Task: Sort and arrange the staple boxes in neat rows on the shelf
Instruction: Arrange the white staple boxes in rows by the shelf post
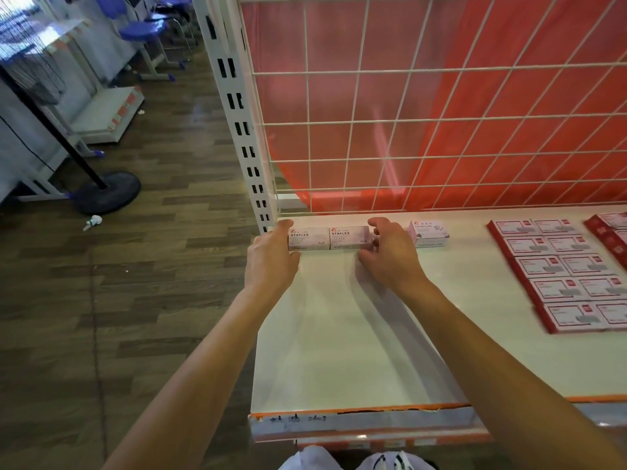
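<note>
We hold two white cardboard staple boxes at flat white shelf's back-left corner, left hand and right hand fingers curled on outer ends; press flush, square to white wire grid.

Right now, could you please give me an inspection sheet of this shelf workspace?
Surface: white shelf with an orange front edge strip.
Job's things: left staples box and right staples box touching side by side at the back left corner; red-and-white boxes lying flat in rows at the right.
Clutter: paper clips box standing alone, right of the right hand.
Grippers: left hand grips the left staples box's outer end; right hand grips the right staples box's outer end.
Cables: what seems a thin dark cord, far left.
Surroundings: wire grid with a red sheet behind it; black stand base, blue stools and a white scrap on the wood floor.
</note>
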The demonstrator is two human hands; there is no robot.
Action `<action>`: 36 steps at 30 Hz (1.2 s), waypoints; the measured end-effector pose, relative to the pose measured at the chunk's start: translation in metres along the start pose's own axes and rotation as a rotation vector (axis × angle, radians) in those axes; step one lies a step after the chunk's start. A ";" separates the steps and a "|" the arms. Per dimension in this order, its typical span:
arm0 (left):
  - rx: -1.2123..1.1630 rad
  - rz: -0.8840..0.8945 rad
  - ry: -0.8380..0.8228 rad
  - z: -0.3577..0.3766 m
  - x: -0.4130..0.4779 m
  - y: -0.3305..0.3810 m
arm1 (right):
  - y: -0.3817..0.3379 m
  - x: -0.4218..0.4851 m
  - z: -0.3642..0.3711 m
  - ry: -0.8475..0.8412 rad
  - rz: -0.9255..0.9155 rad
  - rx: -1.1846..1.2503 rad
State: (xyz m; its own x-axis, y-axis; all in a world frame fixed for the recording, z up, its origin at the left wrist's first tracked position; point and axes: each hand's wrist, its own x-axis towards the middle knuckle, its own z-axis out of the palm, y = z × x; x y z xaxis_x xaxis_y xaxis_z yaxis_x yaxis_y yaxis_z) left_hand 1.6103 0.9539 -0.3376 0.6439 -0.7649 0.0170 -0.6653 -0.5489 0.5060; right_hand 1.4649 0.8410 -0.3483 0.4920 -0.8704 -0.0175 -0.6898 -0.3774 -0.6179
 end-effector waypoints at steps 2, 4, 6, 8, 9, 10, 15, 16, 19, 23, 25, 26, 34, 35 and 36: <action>-0.033 -0.038 0.009 0.001 -0.004 -0.002 | 0.002 -0.006 -0.002 0.006 -0.011 0.006; -0.035 -0.055 0.016 0.003 -0.009 -0.003 | 0.005 -0.012 -0.003 0.008 -0.032 -0.005; -0.014 -0.048 0.026 0.005 -0.016 -0.003 | 0.005 -0.018 -0.005 0.014 -0.054 -0.017; 0.022 -0.052 0.041 0.007 -0.023 0.000 | 0.005 -0.024 -0.005 0.018 -0.056 -0.028; 0.041 -0.056 0.049 0.008 -0.028 0.002 | 0.005 -0.026 -0.005 0.016 -0.055 -0.029; 0.055 -0.055 0.057 0.009 -0.032 0.004 | 0.005 -0.029 -0.006 0.014 -0.057 -0.031; 0.059 0.061 0.054 0.018 -0.050 0.020 | 0.011 -0.048 -0.012 0.033 -0.120 -0.091; 0.068 0.088 0.045 0.021 -0.053 0.025 | 0.013 -0.052 -0.015 0.041 -0.128 -0.107; 0.119 0.158 0.018 0.028 -0.063 0.044 | 0.020 -0.063 -0.022 0.056 -0.166 -0.167; 0.185 0.264 0.008 0.041 -0.082 0.075 | 0.042 -0.079 -0.040 0.064 -0.192 -0.208; 0.207 0.308 0.008 0.050 -0.090 0.093 | 0.056 -0.087 -0.053 0.072 -0.196 -0.224; 0.215 0.322 0.004 0.054 -0.093 0.102 | 0.063 -0.091 -0.060 0.075 -0.198 -0.229; 0.215 0.457 -0.058 0.107 -0.131 0.214 | 0.159 -0.122 -0.142 0.139 -0.114 -0.248; 0.218 0.472 -0.060 0.116 -0.134 0.228 | 0.171 -0.125 -0.153 0.153 -0.099 -0.256; 0.219 0.490 -0.061 0.125 -0.138 0.242 | 0.183 -0.128 -0.164 0.166 -0.083 -0.257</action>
State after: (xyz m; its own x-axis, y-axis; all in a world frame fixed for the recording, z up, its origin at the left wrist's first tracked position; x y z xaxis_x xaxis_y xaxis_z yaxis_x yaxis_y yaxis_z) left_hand 1.3134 0.8847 -0.3257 0.2196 -0.9637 0.1520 -0.9497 -0.1755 0.2594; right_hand 1.1891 0.8318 -0.3301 0.4732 -0.8651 0.1663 -0.7729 -0.4983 -0.3929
